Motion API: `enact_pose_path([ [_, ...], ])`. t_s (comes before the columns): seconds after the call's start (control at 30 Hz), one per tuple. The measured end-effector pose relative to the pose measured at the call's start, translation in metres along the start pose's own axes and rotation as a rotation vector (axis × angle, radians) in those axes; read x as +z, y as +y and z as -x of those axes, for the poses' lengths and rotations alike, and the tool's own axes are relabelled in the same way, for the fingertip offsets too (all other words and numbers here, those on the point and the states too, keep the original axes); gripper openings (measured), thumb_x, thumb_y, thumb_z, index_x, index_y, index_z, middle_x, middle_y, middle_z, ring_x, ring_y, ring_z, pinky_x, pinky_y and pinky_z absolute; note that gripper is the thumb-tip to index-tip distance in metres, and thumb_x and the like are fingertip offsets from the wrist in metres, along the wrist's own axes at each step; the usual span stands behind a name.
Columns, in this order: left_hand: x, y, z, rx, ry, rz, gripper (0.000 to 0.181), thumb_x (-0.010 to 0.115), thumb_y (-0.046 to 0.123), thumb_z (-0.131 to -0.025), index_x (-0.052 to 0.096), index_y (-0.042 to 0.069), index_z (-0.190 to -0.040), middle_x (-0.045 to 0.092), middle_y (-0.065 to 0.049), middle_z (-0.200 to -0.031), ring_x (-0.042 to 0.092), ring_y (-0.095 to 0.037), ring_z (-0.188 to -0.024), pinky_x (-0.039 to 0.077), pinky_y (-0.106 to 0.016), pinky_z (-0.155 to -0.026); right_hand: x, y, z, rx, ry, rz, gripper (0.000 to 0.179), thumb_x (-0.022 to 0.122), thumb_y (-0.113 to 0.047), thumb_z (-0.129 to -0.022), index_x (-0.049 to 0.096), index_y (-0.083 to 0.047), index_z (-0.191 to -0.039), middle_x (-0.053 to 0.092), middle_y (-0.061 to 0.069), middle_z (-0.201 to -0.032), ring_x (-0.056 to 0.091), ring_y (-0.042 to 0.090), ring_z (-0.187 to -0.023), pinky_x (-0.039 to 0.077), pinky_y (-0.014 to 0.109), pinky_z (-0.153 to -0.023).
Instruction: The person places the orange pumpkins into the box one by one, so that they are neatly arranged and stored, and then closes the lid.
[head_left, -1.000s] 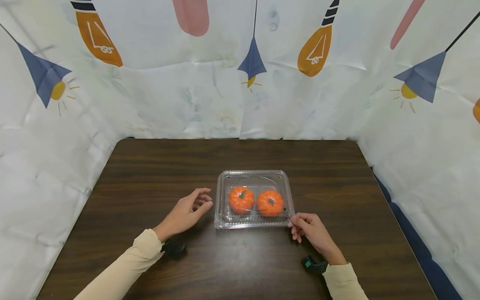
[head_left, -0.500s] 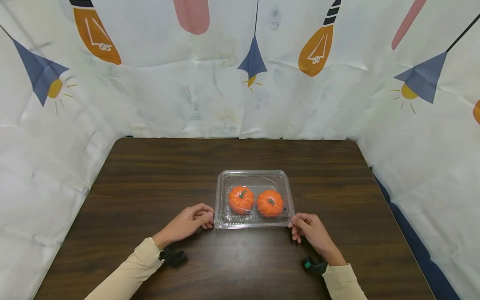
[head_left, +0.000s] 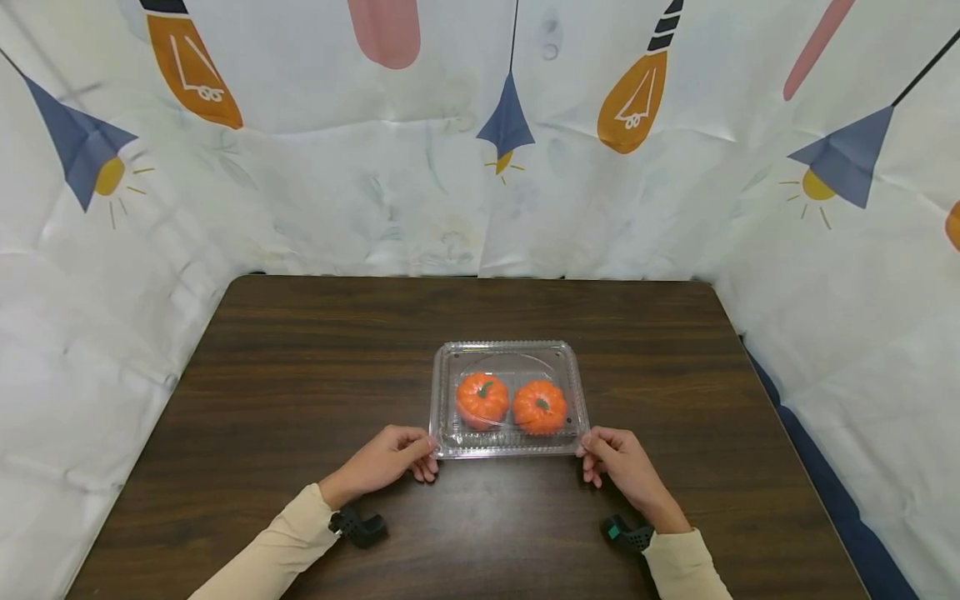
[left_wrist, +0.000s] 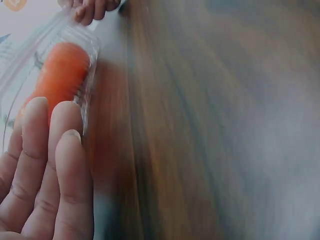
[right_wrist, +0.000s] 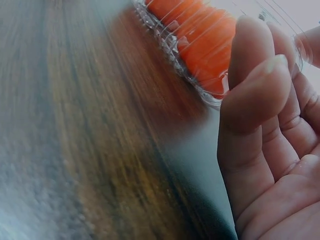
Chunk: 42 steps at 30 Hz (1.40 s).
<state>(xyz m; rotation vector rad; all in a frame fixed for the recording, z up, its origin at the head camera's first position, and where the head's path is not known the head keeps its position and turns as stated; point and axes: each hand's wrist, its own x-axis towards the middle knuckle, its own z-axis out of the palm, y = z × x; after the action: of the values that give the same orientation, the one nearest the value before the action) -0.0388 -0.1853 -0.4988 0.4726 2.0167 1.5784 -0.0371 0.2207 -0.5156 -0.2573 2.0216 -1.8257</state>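
Note:
A clear plastic clamshell container (head_left: 444,408) with its lid down lies on the dark wooden table. Inside sit two small orange pumpkins with green stems, the left pumpkin (head_left: 482,402) beside the right pumpkin (head_left: 540,408). At the container's front left corner, my left hand (head_left: 393,457) pinches the edge, thumb on top and other fingers lower. My right hand (head_left: 618,462) pinches the front right corner between thumb and index finger. In the right wrist view those fingertips (right_wrist: 260,95) meet beside the container's edge. The left wrist view is blurred, and the left thumb is hidden there.
The wood-grain table (head_left: 337,333) reaches back to a white curtain (head_left: 337,200) printed with lamps and bulbs, which also hangs along both sides. A dark wrist camera (head_left: 360,527) is strapped to the left wrist, another wrist camera (head_left: 626,533) to the right.
My left hand has come down and toward me from beside the container to its front left corner, its fingers closing on the edge. The right hand and the container have stayed nearly still.

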Motion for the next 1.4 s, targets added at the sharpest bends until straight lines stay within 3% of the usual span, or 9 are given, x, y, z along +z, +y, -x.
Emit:
enact_pose_path([
  [0.13, 0.006, 0.000, -0.001, -0.032, 0.001, 0.074, 0.042, 0.047, 0.019, -0.111, 0.066, -0.017, -0.100, 0.072, -0.030, -0.090, 0.074, -0.010, -0.075, 0.063, -0.028, -0.068, 0.001, 0.002, 0.000, -0.002, 0.007, 0.005, 0.041, 0.049, -0.017, -0.110, 0.057, 0.020, -0.093, 0.064, -0.007, -0.068, 0.063, 0.005, -0.060, 0.056, 0.025, -0.052],
  [0.3, 0.013, -0.001, -0.002, -0.034, 0.056, 0.101, 0.044, 0.047, 0.019, -0.111, 0.064, -0.018, -0.095, 0.071, -0.026, -0.084, 0.071, -0.008, -0.070, 0.061, -0.026, -0.065, 0.003, 0.004, -0.001, -0.018, 0.015, 0.011, 0.041, 0.049, -0.017, -0.110, 0.057, 0.018, -0.092, 0.063, -0.007, -0.068, 0.062, 0.004, -0.059, 0.055, 0.025, -0.051],
  [0.7, 0.020, 0.003, -0.002, -0.011, 0.193, -0.009, 0.037, 0.049, 0.018, -0.110, 0.060, -0.010, -0.088, 0.065, -0.008, -0.075, 0.061, -0.004, -0.066, 0.055, -0.024, -0.062, 0.013, 0.005, -0.005, -0.048, 0.085, -0.049, 0.037, 0.048, -0.010, -0.108, 0.054, 0.020, -0.087, 0.059, -0.009, -0.064, 0.061, 0.004, -0.056, 0.052, 0.022, -0.049],
  [1.13, 0.020, 0.005, -0.004, 0.006, 0.204, -0.015, 0.032, 0.049, 0.013, -0.109, 0.060, -0.009, -0.090, 0.065, -0.008, -0.074, 0.061, -0.004, -0.065, 0.056, -0.025, -0.061, 0.017, 0.009, -0.005, -0.136, 0.072, -0.121, 0.043, 0.047, -0.012, -0.111, 0.046, 0.025, -0.088, 0.056, -0.011, -0.067, 0.060, 0.001, -0.057, 0.051, 0.023, -0.048],
  [1.3, 0.019, 0.004, -0.004, -0.009, 0.186, -0.025, 0.033, 0.050, 0.016, -0.109, 0.062, -0.009, -0.091, 0.068, -0.011, -0.076, 0.062, -0.005, -0.067, 0.056, -0.024, -0.063, 0.020, 0.008, -0.005, -0.105, 0.099, -0.126, 0.043, 0.048, -0.012, -0.110, 0.047, 0.025, -0.088, 0.056, -0.009, -0.066, 0.060, 0.003, -0.057, 0.051, 0.023, -0.049],
  [1.4, 0.016, 0.003, -0.003, -0.014, 0.171, -0.012, 0.036, 0.050, 0.018, -0.110, 0.063, -0.010, -0.093, 0.071, -0.016, -0.078, 0.064, -0.006, -0.068, 0.057, -0.024, -0.064, 0.021, 0.006, -0.006, -0.045, 0.143, -0.117, 0.042, 0.050, -0.013, -0.109, 0.050, 0.024, -0.090, 0.058, -0.007, -0.065, 0.060, 0.005, -0.057, 0.052, 0.023, -0.049],
])
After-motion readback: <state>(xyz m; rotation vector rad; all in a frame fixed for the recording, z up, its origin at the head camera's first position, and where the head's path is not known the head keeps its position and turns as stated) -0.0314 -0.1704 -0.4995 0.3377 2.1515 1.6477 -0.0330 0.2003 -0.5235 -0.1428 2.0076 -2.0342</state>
